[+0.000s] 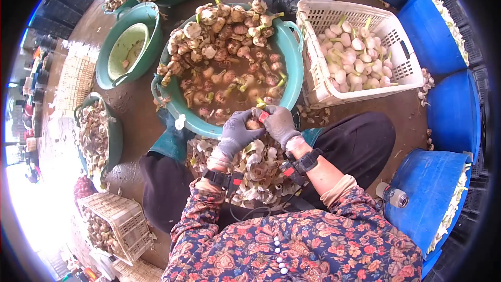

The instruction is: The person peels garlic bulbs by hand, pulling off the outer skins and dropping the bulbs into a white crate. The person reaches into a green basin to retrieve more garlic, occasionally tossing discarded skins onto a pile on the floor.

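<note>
My left hand, in a grey glove, is closed around a garlic bulb at the near rim of a green tub. Close against it, my gloved right hand grips a small tool with a red part; its blade or tip is hidden by the fingers. Unpeeled garlic bulbs are heaped at the tub's far side, and others lie in its brown water. Below my hands, loose garlic skins pile up between my legs.
Right of the tub stands a white crate of peeled, pale garlic bulbs. Blue barrels line the right side, with a flask nearby. At left are a green basin, a tub of skins and a tipped crate.
</note>
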`<state>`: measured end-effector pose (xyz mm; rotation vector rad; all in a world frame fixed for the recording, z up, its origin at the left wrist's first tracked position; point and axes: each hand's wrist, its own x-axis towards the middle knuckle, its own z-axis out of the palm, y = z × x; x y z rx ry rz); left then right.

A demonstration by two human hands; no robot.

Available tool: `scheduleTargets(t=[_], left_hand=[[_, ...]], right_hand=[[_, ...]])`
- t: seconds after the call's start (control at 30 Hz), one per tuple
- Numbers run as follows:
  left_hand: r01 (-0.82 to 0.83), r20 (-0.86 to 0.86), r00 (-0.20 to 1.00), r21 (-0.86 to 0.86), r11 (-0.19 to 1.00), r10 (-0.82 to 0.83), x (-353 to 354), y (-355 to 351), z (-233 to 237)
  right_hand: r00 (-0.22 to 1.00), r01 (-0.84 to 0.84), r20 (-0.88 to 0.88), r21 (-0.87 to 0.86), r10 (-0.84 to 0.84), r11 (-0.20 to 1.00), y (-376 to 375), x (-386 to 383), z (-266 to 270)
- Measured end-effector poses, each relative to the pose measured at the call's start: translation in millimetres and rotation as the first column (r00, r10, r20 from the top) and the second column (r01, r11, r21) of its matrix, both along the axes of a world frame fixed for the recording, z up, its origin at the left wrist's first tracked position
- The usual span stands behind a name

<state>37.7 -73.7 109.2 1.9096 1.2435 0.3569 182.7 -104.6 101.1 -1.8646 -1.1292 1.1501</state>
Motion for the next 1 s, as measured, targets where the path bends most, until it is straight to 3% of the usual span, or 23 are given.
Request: scheduleTargets(t=[0.07, 0.17, 0.23, 0.3, 0.33, 0.37, 0.4, 0.43, 0.5, 0.53, 0.57, 0.6, 0.63, 0.67, 0.7, 0.73, 0.77, 0.8, 0.83, 0.87, 0.9, 0.97, 1.0], left_hand=[[0.014, 0.028, 1.000, -0.019, 1.000, -0.014, -4, -6, 12], [0.037, 0.080, 0.996, -0.074, 0.997, -0.031, -13, -13, 26], [0.139, 0.431, 0.897, -0.493, 0.859, 0.102, -22, -18, 37], [0.170, 0.515, 0.839, -0.555, 0.814, 0.176, -24, -25, 30], [0.160, 0.572, 0.767, -0.609, 0.777, 0.291, -19, -33, 27], [0.161, 0.613, 0.681, -0.660, 0.734, 0.401, -12, -40, 26], [0.116, 0.632, 0.717, -0.523, 0.845, 0.293, -5, -45, 29], [0.154, 0.579, 0.761, -0.601, 0.784, 0.295, -4, -50, 25], [0.040, 0.346, 0.938, -0.179, 0.983, 0.025, -5, -45, 24], [-0.030, 0.241, 0.970, 0.043, 0.999, 0.019, -10, -46, 23], [-0.071, 0.133, 0.991, 0.268, 0.961, 0.036, -15, -47, 25], [-0.029, 0.250, 0.968, 0.090, 0.996, 0.006, -17, -48, 26], [0.034, 0.370, 0.929, -0.085, 0.996, 0.000, -18, -49, 27], [0.031, 0.369, 0.930, -0.085, 0.996, 0.003, -19, -48, 28], [0.072, 0.185, 0.982, -0.148, 0.986, -0.044, -20, -48, 29], [0.101, -0.003, 0.995, -0.218, 0.971, -0.104, -21, -47, 29], [0.101, -0.005, 0.994, -0.221, 0.970, -0.105, -22, -49, 21], [-0.043, 0.138, 0.986, -0.351, 0.935, 0.097, -23, -50, 9], [-0.156, 0.248, 0.918, -0.491, 0.857, 0.309, -25, -52, -2], [-0.109, 0.360, 0.818, -0.668, 0.736, 0.448, -28, -54, -2], [-0.110, 0.360, 0.817, -0.669, 0.735, 0.450, -25, -58, 6], [0.065, 0.565, 0.398, -0.803, 0.592, 0.723, -14, -67, 28], [0.125, 0.650, 0.367, -0.743, 0.657, 0.665, -11, -71, 40]], right_hand=[[0.954, -0.163, 0.265, 0.076, 0.138, 0.984, -5, 1, 9], [0.974, -0.206, 0.119, 0.094, 0.194, 0.974, -20, 7, 24], [0.885, -0.134, -0.452, -0.016, 0.113, 0.991, -26, 20, 36], [0.563, 0.109, -0.815, -0.095, -0.140, 0.990, -36, 10, 25], [0.563, 0.107, -0.815, -0.091, -0.136, 0.990, -42, 9, 18], [0.505, 0.054, -0.833, -0.232, -0.227, 0.971, -46, 6, 25], [0.448, -0.005, -0.833, -0.365, -0.324, 0.931, -48, 5, 31], [0.317, -0.152, -0.906, -0.339, -0.279, 0.928, -52, 9, 38], [0.151, -0.085, -0.931, -0.348, -0.333, 0.934, -53, 4, 26], [0.150, -0.091, -0.931, -0.349, -0.334, 0.933, -52, 6, 20], [0.312, -0.142, -0.928, -0.255, -0.201, 0.957, -53, 11, 17], [0.457, -0.206, -0.888, -0.168, -0.057, 0.964, -54, 13, 13], [0.455, -0.209, -0.888, -0.170, -0.058, 0.963, -54, 11, 9], [0.519, -0.248, -0.852, -0.224, -0.065, 0.943, -53, 7, 8], [0.581, -0.282, -0.811, -0.278, -0.068, 0.918, -50, 5, 8], [0.656, -0.389, -0.735, -0.134, 0.172, 0.911, -48, 16, 7], [0.655, -0.389, -0.737, -0.137, 0.169, 0.911, -49, 16, 7], [0.736, -0.369, -0.620, -0.030, 0.272, 0.929, -49, 15, 11], [0.803, -0.362, -0.479, 0.079, 0.354, 0.929, -50, 15, 15], [0.732, -0.374, -0.607, 0.020, 0.308, 0.927, -52, 18, 56], [0.732, -0.375, -0.607, 0.019, 0.309, 0.927, -53, 18, 54], [0.413, -0.237, -0.872, 0.175, 0.262, 0.956, -55, 19, 46], [0.258, -0.174, -0.941, 0.179, 0.220, 0.968, -54, 17, 43]])
